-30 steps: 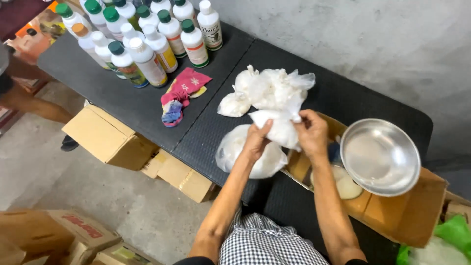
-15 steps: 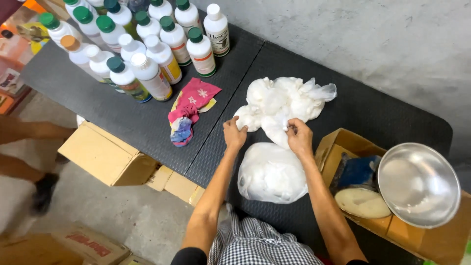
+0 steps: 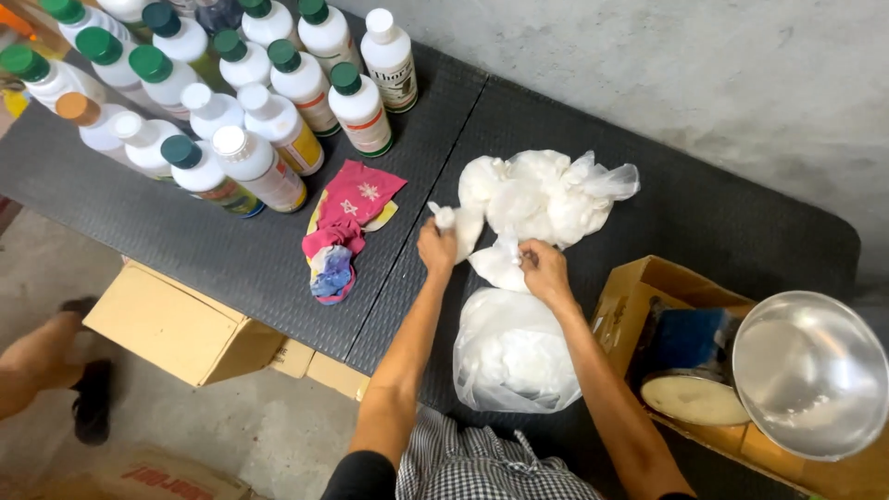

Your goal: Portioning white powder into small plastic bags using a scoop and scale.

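Observation:
On the dark table (image 3: 185, 241) lies a heap of crumpled white plastic bags (image 3: 546, 194). My left hand (image 3: 435, 248) pinches one corner of a bag from that heap, and my right hand (image 3: 544, 270) grips the same bag's other edge. Just below my hands rests a filled translucent white bag (image 3: 509, 352) at the table's front edge.
Several white bottles with green and white caps (image 3: 250, 167) crowd the table's back left. A pink and multicoloured cloth (image 3: 343, 227) lies beside them. A cardboard box (image 3: 630, 306) at right holds a blue tin and a steel bowl (image 3: 815, 370). More boxes (image 3: 176, 324) and another person's foot (image 3: 88, 403) are on the floor.
The view has shifted left and closer. My hands have drawn a bag out of the heap and moved apart, stretching it between them.

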